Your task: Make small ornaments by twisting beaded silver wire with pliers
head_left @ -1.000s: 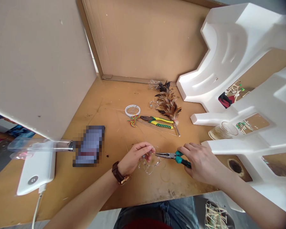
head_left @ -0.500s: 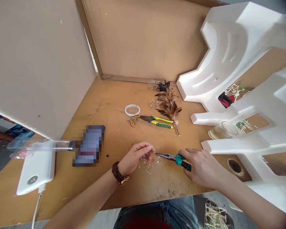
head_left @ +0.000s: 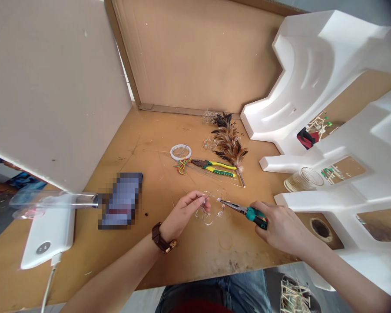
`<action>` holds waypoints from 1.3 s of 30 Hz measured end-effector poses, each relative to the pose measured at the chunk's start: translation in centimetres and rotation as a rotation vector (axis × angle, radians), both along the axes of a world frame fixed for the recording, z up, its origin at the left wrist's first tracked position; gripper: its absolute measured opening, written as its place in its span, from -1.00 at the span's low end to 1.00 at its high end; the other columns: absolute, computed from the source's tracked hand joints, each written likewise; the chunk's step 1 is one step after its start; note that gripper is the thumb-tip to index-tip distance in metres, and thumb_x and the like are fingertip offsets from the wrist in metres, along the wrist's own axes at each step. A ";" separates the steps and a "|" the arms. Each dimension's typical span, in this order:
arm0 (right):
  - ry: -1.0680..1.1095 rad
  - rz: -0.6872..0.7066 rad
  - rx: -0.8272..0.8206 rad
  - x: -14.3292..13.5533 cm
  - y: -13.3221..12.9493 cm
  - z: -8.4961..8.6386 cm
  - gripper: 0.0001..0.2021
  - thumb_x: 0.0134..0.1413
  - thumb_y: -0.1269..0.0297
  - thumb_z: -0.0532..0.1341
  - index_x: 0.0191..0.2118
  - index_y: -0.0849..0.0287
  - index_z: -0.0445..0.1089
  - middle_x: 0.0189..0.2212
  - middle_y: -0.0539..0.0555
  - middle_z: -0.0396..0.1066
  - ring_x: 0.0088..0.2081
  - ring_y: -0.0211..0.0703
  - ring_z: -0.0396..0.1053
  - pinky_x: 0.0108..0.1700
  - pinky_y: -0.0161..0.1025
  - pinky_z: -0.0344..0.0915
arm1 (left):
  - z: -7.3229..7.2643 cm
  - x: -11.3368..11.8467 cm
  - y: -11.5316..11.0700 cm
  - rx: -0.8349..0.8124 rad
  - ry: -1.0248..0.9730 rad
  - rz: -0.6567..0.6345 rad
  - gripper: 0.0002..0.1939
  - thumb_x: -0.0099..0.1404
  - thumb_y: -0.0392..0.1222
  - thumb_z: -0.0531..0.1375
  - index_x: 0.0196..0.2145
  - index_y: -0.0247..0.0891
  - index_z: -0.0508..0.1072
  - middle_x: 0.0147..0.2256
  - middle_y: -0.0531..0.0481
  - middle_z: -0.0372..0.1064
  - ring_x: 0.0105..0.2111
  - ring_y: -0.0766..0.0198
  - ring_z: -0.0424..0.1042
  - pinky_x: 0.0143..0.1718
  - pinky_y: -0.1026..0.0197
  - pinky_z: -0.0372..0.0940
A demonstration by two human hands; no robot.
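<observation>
Starting lower left, there's a white power bank (head_left: 47, 234) with a cable (head_left: 50, 284) plugged in, then a pixelated phone (head_left: 121, 200) flat on the desk (head_left: 143, 134), both well apart from the hands, which I'd guess keeps the middle free. Near centre lies a white ring (head_left: 171, 152) with coloured threads (head_left: 182, 166). Just below that, the left hand (head_left: 192, 206) has its grip pinched on a flimsy tangle of beaded wire (head_left: 219, 213), probably to stop it springing about; the tangle sits between the two hands. Above it, yellow-green pliers (head_left: 221, 173) lie beside a feather bundle (head_left: 230, 141). Right of centre, the right hand (head_left: 276, 221) has its grip clenched round teal-handled long-nose pliers (head_left: 235, 207), tips angled left at the wire, likely because they reach in finer than fingers. Can't tell if the tips actually bite it. Further right, a glass (head_left: 303, 180) sits between two arms of a white moulded piece (head_left: 308, 91).
</observation>
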State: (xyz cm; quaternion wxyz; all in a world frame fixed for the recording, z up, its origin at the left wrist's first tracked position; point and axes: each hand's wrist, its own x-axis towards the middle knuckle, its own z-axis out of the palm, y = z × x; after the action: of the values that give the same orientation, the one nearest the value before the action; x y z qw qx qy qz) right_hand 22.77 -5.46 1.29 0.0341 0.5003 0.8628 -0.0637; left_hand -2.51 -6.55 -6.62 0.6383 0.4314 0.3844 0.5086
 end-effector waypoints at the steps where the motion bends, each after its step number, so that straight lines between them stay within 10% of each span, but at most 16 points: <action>1: 0.001 -0.003 0.003 0.0 0.0 -0.1 -0.76 -0.16 0.39 0.09 -0.26 0.09 0.27 -0.47 -0.06 0.36 -0.49 -0.20 0.29 -0.44 -0.30 0.00 | 0.0 0.0 0.0 0.007 0.012 0.002 -0.83 0.27 -0.15 0.09 -0.33 -0.31 0.38 -0.39 -0.01 0.37 -0.37 0.34 0.34 -0.23 0.24 0.20; 19: 0.012 -0.022 0.119 0.5 -0.3 -1.8 -0.65 -0.13 0.37 0.12 -0.11 0.15 0.25 -0.29 0.08 0.35 -0.24 -0.05 0.31 -0.24 -0.19 0.17 | -0.3 0.4 0.2 -0.004 0.166 0.184 -0.84 0.21 -0.12 0.12 -0.42 -0.27 0.35 -0.50 0.06 0.34 -0.45 0.35 0.32 -0.28 0.25 0.21; 39: 0.052 -0.091 0.113 -2.4 -0.9 -2.4 -0.68 -0.10 0.35 0.09 -0.13 0.09 0.26 -0.37 0.02 0.42 -0.42 -0.16 0.38 -0.44 -0.30 0.04 | 0.7 0.3 -0.2 0.098 0.302 0.035 -0.76 0.28 -0.06 0.03 -0.37 -0.29 0.34 -0.51 0.06 0.32 -0.46 0.35 0.32 -0.33 0.28 0.22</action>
State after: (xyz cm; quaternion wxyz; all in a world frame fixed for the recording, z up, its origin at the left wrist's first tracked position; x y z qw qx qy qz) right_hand 20.35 -6.32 -1.16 -0.0197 0.5381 0.8422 -0.0293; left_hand -2.23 -6.76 -5.91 0.5425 0.5266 0.4582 0.4674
